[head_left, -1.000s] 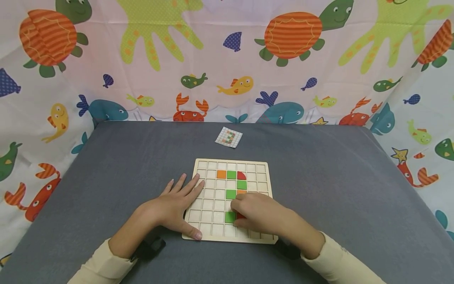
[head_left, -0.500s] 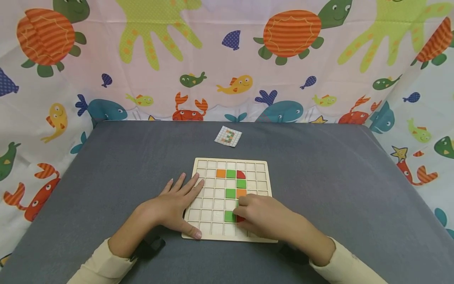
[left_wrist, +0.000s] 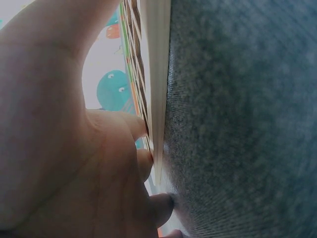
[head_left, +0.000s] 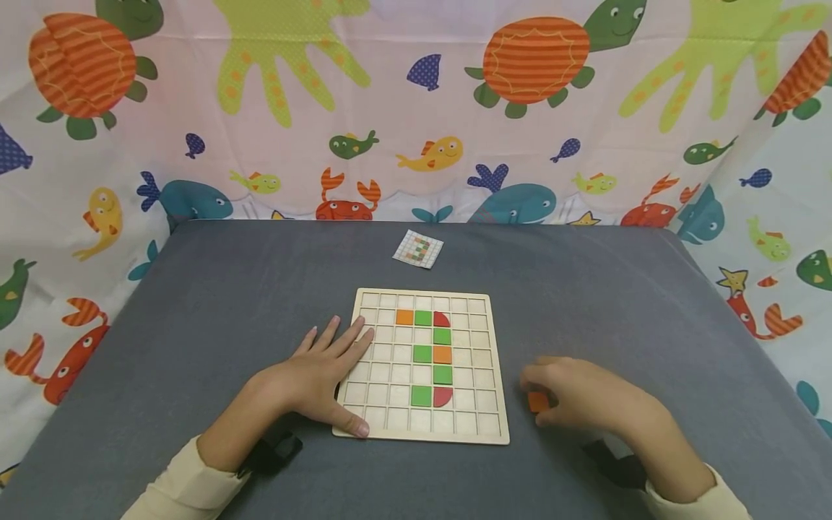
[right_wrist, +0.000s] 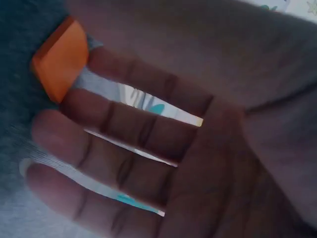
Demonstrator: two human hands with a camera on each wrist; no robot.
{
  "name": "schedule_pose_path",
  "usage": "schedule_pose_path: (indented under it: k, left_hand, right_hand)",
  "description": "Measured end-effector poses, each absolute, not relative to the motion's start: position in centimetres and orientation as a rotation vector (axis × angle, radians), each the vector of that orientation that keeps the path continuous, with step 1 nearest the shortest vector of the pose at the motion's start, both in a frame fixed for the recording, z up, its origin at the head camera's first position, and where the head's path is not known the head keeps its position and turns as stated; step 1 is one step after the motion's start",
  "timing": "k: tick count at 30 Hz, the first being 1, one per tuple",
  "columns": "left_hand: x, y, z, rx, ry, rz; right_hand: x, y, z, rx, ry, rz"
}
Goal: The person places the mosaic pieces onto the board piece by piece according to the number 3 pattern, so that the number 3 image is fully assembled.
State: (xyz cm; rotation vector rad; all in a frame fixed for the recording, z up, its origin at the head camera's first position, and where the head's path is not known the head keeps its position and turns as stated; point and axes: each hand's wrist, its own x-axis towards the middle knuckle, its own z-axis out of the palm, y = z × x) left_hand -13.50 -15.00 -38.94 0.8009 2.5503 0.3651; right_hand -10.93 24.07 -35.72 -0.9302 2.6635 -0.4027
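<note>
My left hand (head_left: 318,384) lies spread over the left edge of a wooden grid board (head_left: 481,419), its thumb at the front corner; the left wrist view shows the board edge beside the fingers. Orange, green and red tiles sit in the board, among them a red quarter-circle tile (head_left: 443,397) and a green square tile (head_left: 421,396). Right of the board, my right hand (head_left: 585,393) pinches a loose orange square tile (head_left: 538,402) between thumb and fingertips, close to the cloth. In the right wrist view this orange tile (right_wrist: 59,62) is by the thumb and first fingertips.
A small patterned card (head_left: 418,250) lies on the grey cloth (head_left: 260,289) behind the board. A curtain (head_left: 390,108) printed with sea animals hangs at the back and sides.
My right hand has left the lower cells of the board and moved right to the loose orange tile, uncovering the red quarter-circle and a green tile. The left hand has stayed put.
</note>
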Motion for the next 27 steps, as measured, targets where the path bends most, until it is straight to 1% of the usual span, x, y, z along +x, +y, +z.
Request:
schedule_pose_path:
  k: [9, 22, 27]
  left_hand:
    - [-13.5, -14.9, -39.0, 0.799, 2.545, 0.366]
    - [-13.5, -14.9, -38.9, 0.808, 2.556, 0.351]
    - [-13.5, -14.9, -38.9, 0.803, 2.558, 0.349]
  right_hand:
    - [-10.9, 24.1, -36.8, -1.070, 2.701, -0.461]
    - [-11.1, 23.0, -36.4, -1.026, 2.690, -0.450]
    - [-11.3, 22.2, -36.2, -1.052, 2.684, -0.464]
